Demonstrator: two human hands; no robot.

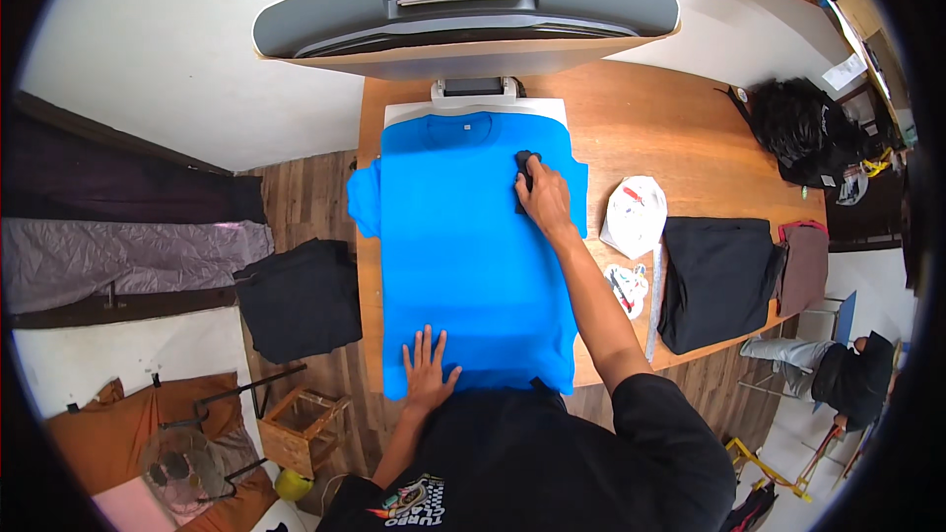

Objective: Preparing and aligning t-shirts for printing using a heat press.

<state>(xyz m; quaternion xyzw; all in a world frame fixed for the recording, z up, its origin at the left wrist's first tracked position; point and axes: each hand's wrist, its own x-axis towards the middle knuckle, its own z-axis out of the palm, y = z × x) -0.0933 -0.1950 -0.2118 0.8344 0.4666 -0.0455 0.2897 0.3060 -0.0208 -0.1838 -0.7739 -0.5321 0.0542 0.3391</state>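
Observation:
A blue T-shirt (473, 246) is spread over the lower plate of a heat press, its collar at the far end and one sleeve hanging off the left side. My left hand (428, 371) lies flat on the near left part of the shirt, fingers spread and holding nothing. Toward the far right of the chest, my right hand (547, 195) is closed around a small black block-like object (522, 177), pressed to or just over the fabric. Its exact kind is partly hidden by my fingers. The press's grey upper plate (473, 20) stands raised beyond the collar.
On the wooden table (680, 128) to the right are a white stack of cut prints (634, 217), a smaller print pile (627, 288), a ruler (654, 305) and folded black cloth (717, 281). A black bag (803, 133) sits farther back. Another person (847, 374) is at lower right.

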